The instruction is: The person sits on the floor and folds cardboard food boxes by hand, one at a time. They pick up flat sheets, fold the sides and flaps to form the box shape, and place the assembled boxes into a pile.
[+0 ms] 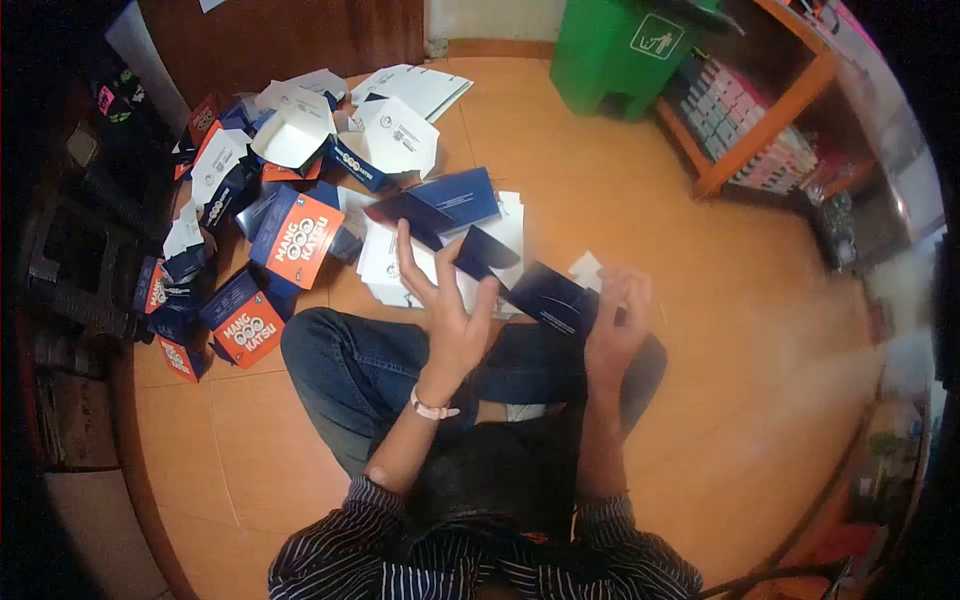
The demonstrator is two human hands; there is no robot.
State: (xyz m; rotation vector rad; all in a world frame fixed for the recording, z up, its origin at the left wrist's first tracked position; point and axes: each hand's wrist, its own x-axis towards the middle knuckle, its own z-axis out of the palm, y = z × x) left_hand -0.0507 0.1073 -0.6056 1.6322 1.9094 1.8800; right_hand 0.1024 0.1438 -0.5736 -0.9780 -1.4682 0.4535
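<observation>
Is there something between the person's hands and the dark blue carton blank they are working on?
Nothing visible. The right hand already grips the dark blue carton blank at its right end. The left hand is open beside its left flap, touching or almost touching; motion blur hides which.

Box pile (270, 200) left, bin (620, 50) ahead

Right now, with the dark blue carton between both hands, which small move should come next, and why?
Probably close the left hand onto the blue carton. The left palm is open and the right hand pinches only the carton's right end, so the unfolded piece hangs loose above the lap.
</observation>
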